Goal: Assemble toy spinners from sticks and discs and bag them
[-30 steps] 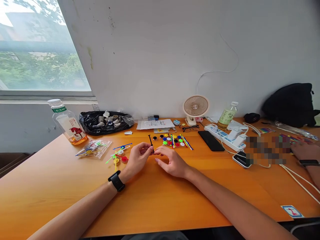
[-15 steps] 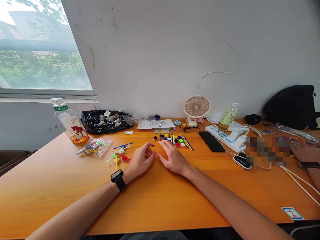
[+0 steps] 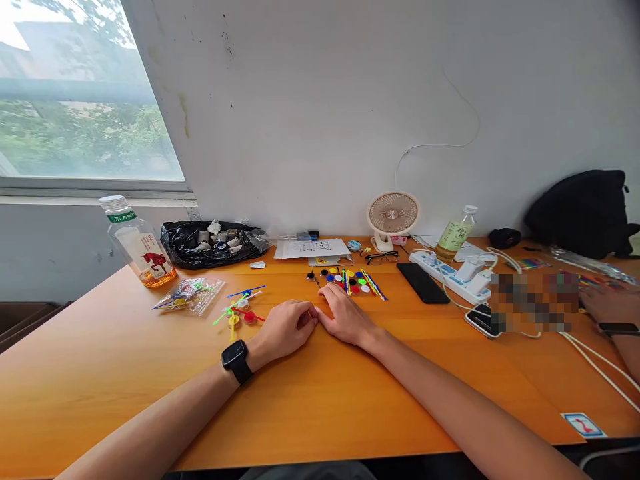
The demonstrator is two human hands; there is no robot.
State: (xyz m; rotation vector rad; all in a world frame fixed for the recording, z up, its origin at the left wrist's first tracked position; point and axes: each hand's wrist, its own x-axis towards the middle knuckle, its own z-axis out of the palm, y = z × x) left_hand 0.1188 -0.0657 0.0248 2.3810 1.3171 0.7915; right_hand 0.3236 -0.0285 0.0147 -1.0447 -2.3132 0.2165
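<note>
My left hand [image 3: 286, 328], with a black watch on its wrist, rests on the orange table [image 3: 320, 393] with its fingers curled in and nothing visible in them. My right hand [image 3: 345, 317] lies flat beside it, fingertips almost touching the left hand's knuckles, and holds nothing. Just beyond the right hand's fingers lies a small black stick with a disc [image 3: 313, 277]. A cluster of coloured discs and sticks [image 3: 353, 281] sits next to it. Left of my left hand are several assembled coloured stick pieces [image 3: 240, 310].
A clear bag of coloured parts [image 3: 189, 294], a drink bottle [image 3: 136, 243] and a black bag [image 3: 213, 244] stand at the left back. Papers [image 3: 310, 248], a small fan [image 3: 393, 217], glasses, a phone [image 3: 423, 282], a power strip [image 3: 453, 275] and cables lie to the right. Another person's hand [image 3: 607, 303] is at the far right.
A second ago both hands held the black stick upright between their fingertips. It now lies on the table by the discs, and both hands have come down to rest together.
</note>
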